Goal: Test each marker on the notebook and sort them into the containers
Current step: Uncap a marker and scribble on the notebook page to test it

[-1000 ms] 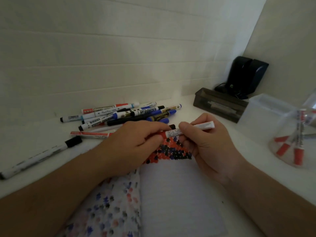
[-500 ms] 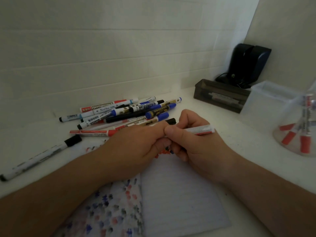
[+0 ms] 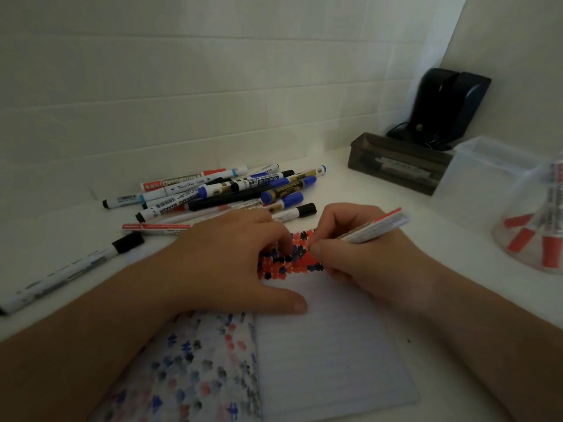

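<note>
Gripping marker (image 3: 373, 228), right hand (image 3: 362, 257), over notebook (image 3: 329, 354)

Hands split apart: they were joined at the marker tip 0.5 s ago. Left hand (image 3: 231, 263) now lies flat, fingers spread on the open lined notebook (image 3: 329, 360). Right hand (image 3: 362, 254) has tipped the white marker with red label (image 3: 376, 228) nib-down onto the notebook's red-blue-black test-dot patch (image 3: 289, 260), which is uncovered again.
</note>
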The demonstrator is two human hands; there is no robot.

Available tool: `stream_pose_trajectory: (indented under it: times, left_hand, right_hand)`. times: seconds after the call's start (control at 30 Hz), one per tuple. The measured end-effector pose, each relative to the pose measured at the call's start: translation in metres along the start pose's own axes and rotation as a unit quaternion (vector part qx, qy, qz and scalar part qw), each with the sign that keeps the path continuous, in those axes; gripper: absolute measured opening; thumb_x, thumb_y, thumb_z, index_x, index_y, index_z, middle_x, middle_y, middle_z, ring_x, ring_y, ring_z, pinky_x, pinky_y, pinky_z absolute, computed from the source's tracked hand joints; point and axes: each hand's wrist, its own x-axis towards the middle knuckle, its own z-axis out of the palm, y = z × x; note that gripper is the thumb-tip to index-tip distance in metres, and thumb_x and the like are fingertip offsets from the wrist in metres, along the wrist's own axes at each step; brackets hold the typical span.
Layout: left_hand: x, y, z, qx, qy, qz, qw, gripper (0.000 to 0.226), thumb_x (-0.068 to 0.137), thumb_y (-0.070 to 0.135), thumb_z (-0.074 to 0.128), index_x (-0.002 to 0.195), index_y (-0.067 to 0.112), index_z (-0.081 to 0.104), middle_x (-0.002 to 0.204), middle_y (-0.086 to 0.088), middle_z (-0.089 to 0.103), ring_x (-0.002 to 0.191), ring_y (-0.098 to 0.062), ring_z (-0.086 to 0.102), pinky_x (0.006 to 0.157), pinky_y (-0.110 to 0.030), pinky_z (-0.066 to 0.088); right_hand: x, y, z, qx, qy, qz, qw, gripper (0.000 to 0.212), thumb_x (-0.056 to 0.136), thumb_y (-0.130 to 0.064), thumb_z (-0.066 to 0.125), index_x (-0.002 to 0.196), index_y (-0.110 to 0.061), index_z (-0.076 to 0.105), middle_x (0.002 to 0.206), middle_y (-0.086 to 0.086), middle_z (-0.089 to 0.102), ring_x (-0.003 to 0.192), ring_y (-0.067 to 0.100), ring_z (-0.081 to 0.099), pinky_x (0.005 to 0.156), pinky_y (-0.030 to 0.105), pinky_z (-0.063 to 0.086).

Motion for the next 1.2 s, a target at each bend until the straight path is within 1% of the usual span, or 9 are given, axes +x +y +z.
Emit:
stream_pose_trajectory:
  times: [0.1,0.2,0.3,0.5,0.7,0.83,1.0,1.1,1.2]
  left_hand:
    - [0.002,0.001,0.0,-0.007,-0.004,-0.004,1.0,0.081,0.058,0.102,0.047,0.122,0.053,0.047,0.115,0.027,0.046,0.102,0.004,0.045,0.09,-0.029,0.047]
    - [0.003,0.0,0.0,-0.013,-0.007,-0.005,1.0,0.082,0.057,0.102,0.048,0.122,0.052,0.047,0.115,0.026,0.047,0.102,0.003,0.046,0.092,-0.031,0.049]
    - [0.003,0.0,0.0,-0.013,-0.012,-0.008,1.0,0.083,0.058,0.101,0.048,0.124,0.051,0.048,0.117,0.026,0.047,0.105,0.002,0.046,0.093,-0.031,0.049]
    - [0.003,-0.001,0.001,-0.018,-0.009,-0.01,1.0,0.08,0.057,0.101,0.049,0.121,0.053,0.048,0.116,0.026,0.047,0.103,0.003,0.045,0.092,-0.03,0.048]
    - [0.004,-0.001,0.002,-0.014,-0.012,-0.009,1.0,0.082,0.056,0.102,0.046,0.123,0.054,0.047,0.116,0.027,0.046,0.104,0.002,0.045,0.092,-0.03,0.048]
    - [0.004,0.0,0.001,-0.016,-0.019,-0.011,1.0,0.082,0.057,0.101,0.048,0.123,0.053,0.047,0.117,0.026,0.046,0.104,0.002,0.045,0.093,-0.03,0.047]
    - [0.003,-0.001,0.002,-0.014,-0.014,-0.011,1.0,0.083,0.057,0.101,0.048,0.124,0.053,0.047,0.116,0.026,0.047,0.102,0.003,0.045,0.092,-0.029,0.046]
    - [0.004,-0.001,0.002,-0.011,-0.014,-0.01,1.0,0.082,0.057,0.102,0.048,0.124,0.054,0.047,0.116,0.027,0.046,0.103,0.003,0.044,0.092,-0.028,0.046]
    - [0.004,-0.001,0.002,-0.017,-0.018,-0.013,1.0,0.084,0.056,0.102,0.048,0.125,0.054,0.046,0.117,0.027,0.046,0.103,0.004,0.045,0.092,-0.03,0.047]
  right_hand:
    - [0.002,0.0,0.005,-0.041,0.017,0.014,0.999,0.018,0.083,0.002,0.074,0.074,-0.01,0.065,0.06,-0.003,0.066,0.051,0.006,0.058,0.047,0.017,0.046]
    - [0.003,0.0,0.007,-0.039,0.02,0.046,0.998,0.015,0.084,0.003,0.074,0.076,-0.004,0.063,0.058,0.003,0.066,0.047,0.011,0.059,0.044,0.02,0.047]
    - [0.003,0.001,0.008,-0.047,0.031,0.053,0.997,0.014,0.085,0.002,0.073,0.076,0.001,0.062,0.058,0.009,0.066,0.046,0.013,0.059,0.043,0.023,0.048]
    - [0.004,-0.003,0.012,-0.073,0.026,0.062,0.995,0.016,0.084,0.001,0.073,0.073,-0.004,0.063,0.056,0.006,0.066,0.046,0.013,0.062,0.045,0.023,0.05]
    - [0.004,-0.003,0.013,-0.094,0.033,0.065,0.993,0.017,0.083,-0.001,0.071,0.071,-0.006,0.06,0.052,0.0,0.062,0.044,0.009,0.059,0.043,0.019,0.046]
    - [0.002,-0.003,0.01,-0.071,0.028,0.062,0.995,0.016,0.083,0.003,0.071,0.072,-0.003,0.061,0.054,0.005,0.064,0.046,0.013,0.06,0.044,0.024,0.048]
    - [0.004,-0.004,0.016,-0.089,0.032,0.061,0.994,0.016,0.08,0.001,0.071,0.07,-0.004,0.06,0.05,0.001,0.061,0.043,0.008,0.058,0.042,0.017,0.044]
    - [0.003,-0.003,0.014,-0.084,0.043,0.061,0.994,0.013,0.08,0.001,0.07,0.072,0.0,0.059,0.05,0.001,0.06,0.042,0.008,0.057,0.041,0.018,0.043]
    - [0.002,-0.002,0.012,-0.069,0.046,0.058,0.995,0.014,0.083,0.002,0.071,0.073,-0.001,0.062,0.054,0.005,0.065,0.043,0.01,0.058,0.042,0.021,0.047]
